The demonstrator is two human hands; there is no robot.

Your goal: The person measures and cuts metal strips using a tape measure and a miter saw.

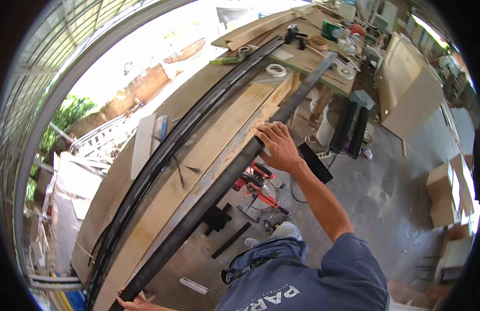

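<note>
One long, straight black bar (214,194) is gripped in two places, by the right hand (275,143) near its upper half and by the left hand (136,302) near its lower end. The right hand is curled over the bar, with the fingers laid across the top; the thumb cannot be made out clearly. The left hand is closed around the bar, but most of it is cut off by the lower edge, as is the near end of the bar.

The bar is held slantwise beside a pale wooden plank (209,142), whose near edge is partly covered by it; whether the two are touching cannot be told. Beyond the plank, a bundle of black strips (192,122) is laid in a long curve, its lower end lost toward the dark rim. Past the right hand, the bar's far end is seen over the cluttered surface (313,58), where a white tape roll (276,70) and a green can (330,30) are set.

On the floor (377,207), a red miter saw (258,186) is partly hidden by the bar. A white bucket (329,123) is partly covered by dark padded lengths (344,127). The yard outside is washed out by glare.
</note>
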